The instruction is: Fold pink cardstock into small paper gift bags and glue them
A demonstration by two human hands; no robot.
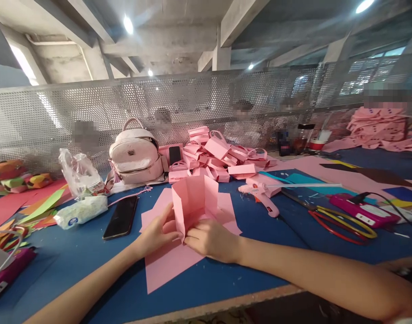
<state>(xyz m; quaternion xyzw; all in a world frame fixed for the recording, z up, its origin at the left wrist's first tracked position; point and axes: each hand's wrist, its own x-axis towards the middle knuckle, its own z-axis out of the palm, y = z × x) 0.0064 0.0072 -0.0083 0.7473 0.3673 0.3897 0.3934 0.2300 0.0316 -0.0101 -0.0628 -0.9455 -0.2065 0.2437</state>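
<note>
A pink folded paper box [196,193] stands upright in front of me, its walls raised and its top uncovered. My left hand [156,234] holds its left wall, with the thumb low and the fingers reaching behind the panel. At the near corner, my right hand [213,239] has its curled fingers pressed on the paper; its fingertips are partly inside the fold. Loose pink paper sheets [168,271] lie flat beneath the box and both hands. To the right of the box rests a pink glue gun [265,200].
Behind the box are a heap of pink paper pieces [219,153] and a pale backpack [135,155]. A phone [121,217] and tissue pack [81,211] lie left. Scissors [344,222] and a magenta power strip [364,210] lie right. A perforated metal screen [192,99] stands behind.
</note>
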